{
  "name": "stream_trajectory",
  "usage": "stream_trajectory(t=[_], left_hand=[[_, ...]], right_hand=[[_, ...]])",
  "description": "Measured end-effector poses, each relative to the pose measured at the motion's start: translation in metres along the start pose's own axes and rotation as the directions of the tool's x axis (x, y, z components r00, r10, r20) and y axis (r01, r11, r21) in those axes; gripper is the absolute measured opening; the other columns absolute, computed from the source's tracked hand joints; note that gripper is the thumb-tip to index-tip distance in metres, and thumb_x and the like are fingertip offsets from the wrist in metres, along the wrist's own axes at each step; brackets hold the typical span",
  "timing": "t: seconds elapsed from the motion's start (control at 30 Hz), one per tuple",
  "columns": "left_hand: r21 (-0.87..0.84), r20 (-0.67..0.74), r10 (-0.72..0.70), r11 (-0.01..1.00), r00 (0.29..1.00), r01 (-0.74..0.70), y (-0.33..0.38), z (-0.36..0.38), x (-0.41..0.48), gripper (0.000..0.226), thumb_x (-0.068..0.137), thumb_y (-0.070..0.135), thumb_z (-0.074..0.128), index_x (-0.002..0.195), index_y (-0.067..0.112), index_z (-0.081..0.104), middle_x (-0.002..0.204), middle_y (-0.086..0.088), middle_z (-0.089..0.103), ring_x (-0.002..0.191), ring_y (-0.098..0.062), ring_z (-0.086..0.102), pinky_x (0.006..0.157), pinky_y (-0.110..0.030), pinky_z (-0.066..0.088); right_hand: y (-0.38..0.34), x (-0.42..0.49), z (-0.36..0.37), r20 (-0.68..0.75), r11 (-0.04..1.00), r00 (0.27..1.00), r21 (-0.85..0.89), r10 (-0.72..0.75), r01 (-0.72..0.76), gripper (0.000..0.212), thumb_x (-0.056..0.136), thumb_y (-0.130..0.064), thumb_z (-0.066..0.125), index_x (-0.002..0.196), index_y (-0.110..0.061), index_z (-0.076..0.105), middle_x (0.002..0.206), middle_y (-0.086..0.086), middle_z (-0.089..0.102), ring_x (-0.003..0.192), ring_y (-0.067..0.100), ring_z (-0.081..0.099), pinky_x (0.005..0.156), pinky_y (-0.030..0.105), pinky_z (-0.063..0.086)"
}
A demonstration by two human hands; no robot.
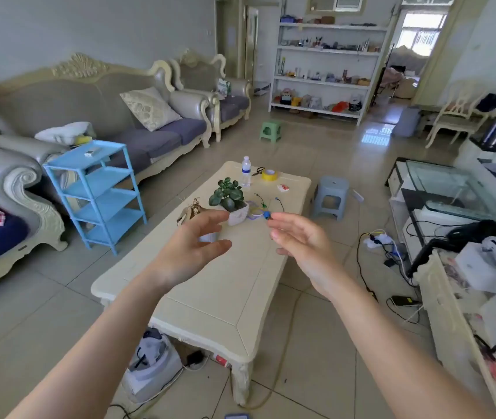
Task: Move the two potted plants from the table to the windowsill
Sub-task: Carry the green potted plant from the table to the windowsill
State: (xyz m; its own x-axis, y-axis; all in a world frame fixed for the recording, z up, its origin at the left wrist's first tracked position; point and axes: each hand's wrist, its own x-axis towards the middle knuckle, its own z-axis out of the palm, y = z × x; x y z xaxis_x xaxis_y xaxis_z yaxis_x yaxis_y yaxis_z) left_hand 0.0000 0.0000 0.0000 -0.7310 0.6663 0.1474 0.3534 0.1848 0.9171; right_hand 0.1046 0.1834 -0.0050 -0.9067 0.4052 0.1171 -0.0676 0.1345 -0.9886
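Note:
A green leafy plant in a white pot [231, 201] stands near the middle of the cream coffee table [219, 297]. Left of it is a second plant with dry brown leaves [191, 210]; its white pot is mostly hidden behind my left hand. My left hand [191, 246] hovers over the table in front of that plant, fingers spread, holding nothing. My right hand [299, 246] is held out beside it, fingers apart and empty, a little short of the green plant. No windowsill is in view.
On the table's far end are a water bottle [246, 171], a yellow tape roll [269, 175] and small wires [263, 207]. A blue shelf rack [98, 192] and sofa [89, 116] stand left, a grey stool [330, 196] right, cables on the floor [385, 246].

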Motion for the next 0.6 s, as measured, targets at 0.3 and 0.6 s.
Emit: stream_trajectory(t=[0.3, 0.6], left_hand=[[-0.025, -0.075, -0.101, 0.995, 0.992, 0.099, -0.013, 0.072, 0.093, 0.045, 0.085, 0.008, 0.063, 0.127, 0.018, 0.051, 0.132, 0.0, 0.054, 0.12, -0.013, 0.051, 0.077, -0.007, 0.044], [-0.002, -0.117, -0.175, 0.984, 0.978, 0.176, -0.048, 0.11, 0.21, 0.052, 0.085, 0.012, 0.064, 0.133, 0.021, 0.047, 0.134, 0.003, 0.05, 0.122, -0.009, 0.048, 0.073, -0.002, 0.046]], right_hand=[[0.04, 0.084, -0.076, 0.097, 0.997, 0.993, -0.043, 0.074, -0.071, 0.028, 0.086, -0.013, 0.063, 0.106, -0.032, 0.059, 0.11, -0.002, 0.064, 0.082, -0.008, 0.063, 0.079, 0.026, 0.051], [0.085, 0.205, -0.133, 0.19, 0.993, 0.977, -0.087, 0.1, -0.085, 0.031, 0.085, -0.014, 0.064, 0.114, -0.025, 0.058, 0.121, 0.003, 0.062, 0.094, 0.001, 0.061, 0.087, 0.025, 0.049]])
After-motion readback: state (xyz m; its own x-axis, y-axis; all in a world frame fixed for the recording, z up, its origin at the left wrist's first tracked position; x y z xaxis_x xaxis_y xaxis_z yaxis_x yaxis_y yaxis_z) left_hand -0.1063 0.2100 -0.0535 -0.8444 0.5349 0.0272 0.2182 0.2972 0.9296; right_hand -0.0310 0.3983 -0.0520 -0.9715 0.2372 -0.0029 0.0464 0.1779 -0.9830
